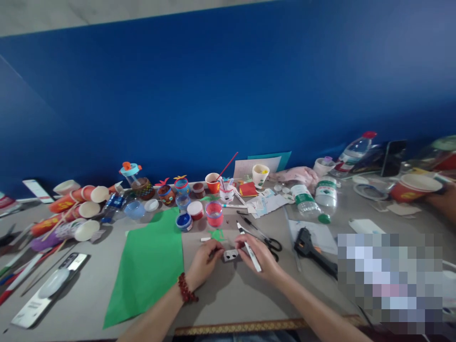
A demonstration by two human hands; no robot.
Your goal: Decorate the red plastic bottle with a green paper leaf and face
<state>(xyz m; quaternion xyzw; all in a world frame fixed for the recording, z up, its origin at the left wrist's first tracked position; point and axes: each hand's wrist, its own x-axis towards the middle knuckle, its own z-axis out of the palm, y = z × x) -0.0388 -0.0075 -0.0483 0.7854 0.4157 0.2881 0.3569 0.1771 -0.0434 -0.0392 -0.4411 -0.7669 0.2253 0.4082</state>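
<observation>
Far left: red and purple paper cups (pixel 81 194) lie on their sides on the worktop (pixel 221 299); nearer the front edge is a phone (pixel 26 311) with an oval attachment.
Left of the hands: a green sheet (pixel 149 266) lies flat, paint pots (pixel 184 222) beside its far right corner.
Left hand: wearing a red beaded bracelet (pixel 185 287), this hand (pixel 207 259) pinches the left edge of a small white piece (pixel 231 255).
Middle: the small white piece, marked with two dark spots, sits between both hands.
Right hand: this hand (pixel 262 259) grasps a white marker (pixel 253 256), its fingertips at the piece's right edge.
Right of the hands: scissors (pixel 274 244), then a black glue gun (pixel 307 244); green-labelled bottles (pixel 303 199) lie behind.
Far right: another person's hand (pixel 445 202) is at a red paper cup (pixel 409 192).
</observation>
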